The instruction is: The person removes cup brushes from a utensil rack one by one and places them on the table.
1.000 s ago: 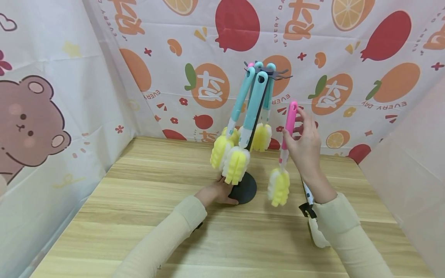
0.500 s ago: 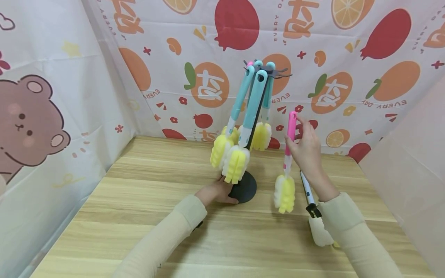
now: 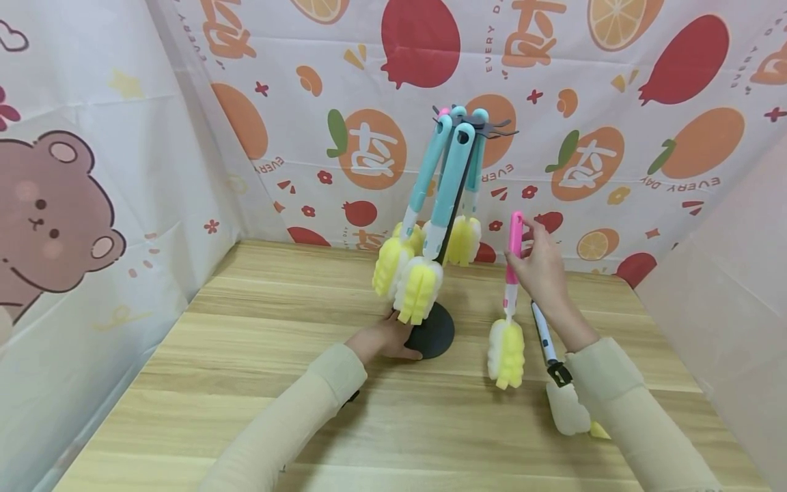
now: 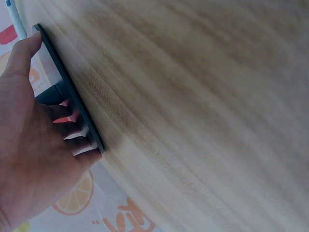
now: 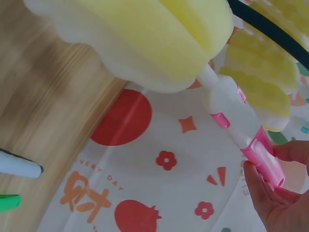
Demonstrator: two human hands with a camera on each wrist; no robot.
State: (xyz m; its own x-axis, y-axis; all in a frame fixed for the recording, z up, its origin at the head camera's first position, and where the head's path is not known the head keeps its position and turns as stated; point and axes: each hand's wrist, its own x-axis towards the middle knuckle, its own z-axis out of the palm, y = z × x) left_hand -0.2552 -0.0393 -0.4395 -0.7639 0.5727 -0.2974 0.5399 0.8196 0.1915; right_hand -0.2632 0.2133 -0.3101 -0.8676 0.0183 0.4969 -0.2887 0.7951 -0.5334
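In the head view, several sponge bottle brushes with teal handles hang from a dark hook stand, their yellow-and-white heads pointing down. My left hand holds the stand's round black base; in the left wrist view the thumb is at one edge and the fingers reach across. To the right of the stand, my right hand pinches a pink-handled bottle brush between thumb and fingers. That brush hangs upright, sponge head down over the table.
Under my right forearm a bottle brush with a pale handle and a white sponge head lies on the wooden table. Vacant hooks stick out at the stand's top right. In the right wrist view a green tip shows.
My right hand has lowered the pink-handled brush and shifted it slightly right, so the pale-handled brush on the table shows more. The left hand and the stand have stayed put.
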